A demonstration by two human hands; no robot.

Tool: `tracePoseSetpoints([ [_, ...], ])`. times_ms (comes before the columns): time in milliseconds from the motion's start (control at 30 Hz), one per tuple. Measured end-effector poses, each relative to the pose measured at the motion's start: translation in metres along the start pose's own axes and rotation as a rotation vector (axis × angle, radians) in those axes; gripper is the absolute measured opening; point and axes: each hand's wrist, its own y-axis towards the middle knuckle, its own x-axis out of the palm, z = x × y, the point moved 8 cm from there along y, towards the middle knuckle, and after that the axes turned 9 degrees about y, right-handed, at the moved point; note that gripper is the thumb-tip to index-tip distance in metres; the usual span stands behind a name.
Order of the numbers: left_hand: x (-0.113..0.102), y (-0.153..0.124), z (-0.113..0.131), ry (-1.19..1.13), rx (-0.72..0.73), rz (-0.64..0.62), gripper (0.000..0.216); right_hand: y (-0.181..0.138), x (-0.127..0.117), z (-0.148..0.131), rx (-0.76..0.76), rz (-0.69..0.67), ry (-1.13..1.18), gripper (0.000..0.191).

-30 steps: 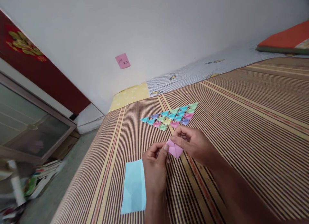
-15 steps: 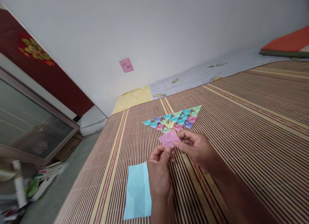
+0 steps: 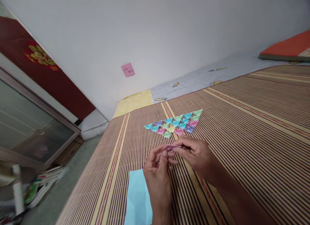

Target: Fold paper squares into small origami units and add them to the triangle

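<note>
Small pink folded-paper piece [image 3: 170, 147] held up between the two sets of fingers, well apart from the brown-and-cream striped mat [image 3: 232, 131]; seen nearly edge-on, so its creases cannot be read. Left hand [image 3: 158, 173]: thumb and forefinger clamped on the piece's left end, the other fingers curled under and beyond it. Right hand [image 3: 197, 154]: thumb and forefinger together on the right end, remaining fingers partly hidden. Just beyond the fingertips, a triangular array of small folded papers in blue, green, pink, yellow and purple [image 3: 183, 123] lies flat on the mat. Nearer than the left fingers and to their left, a light-blue creased rectangular paper sheet [image 3: 138, 199], partly covered from view by the left hand; contact with it cannot be told. Risks, by judgement: uneven pull from the two pinches could skew a fold or tear the thin paper; too slack a pinch on either end might let layers spring apart; knuckles dipping forward could nudge the near pieces of the array out of line, since they sit so close; the left wrist dropping could drag or crumple the blue sheet
</note>
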Motion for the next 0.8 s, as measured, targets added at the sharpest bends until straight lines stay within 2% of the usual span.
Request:
tracePoseSetpoints([
  [133, -0.003, 0.004, -0.006, -0.048, -0.026, -0.024, 0.018, 0.001, 0.001, -0.003, 0.010, 0.000, 0.069, 0.020],
  [333, -0.012, 0.006, -0.006, -0.071, 0.005, 0.036, 0.018, -0.002, 0.004, 0.009, 0.080, -0.011, 0.319, 0.010],
  [467, -0.014, 0.005, 0.000, -0.011, 0.043, 0.055, 0.019, -0.002, 0.003, 0.007, 0.050, 0.005, 0.320, 0.006],
  [633, -0.017, 0.001, 0.006, 0.125, 0.076, 0.096, 0.024, -0.001, 0.003, 0.001, 0.000, 0.052, 0.283, 0.009],
  [800, -0.022, -0.002, 0.004, 0.085, 0.056, 0.193, 0.024, -0.002, 0.007, -0.002, 0.019, 0.072, 0.223, 0.012],
])
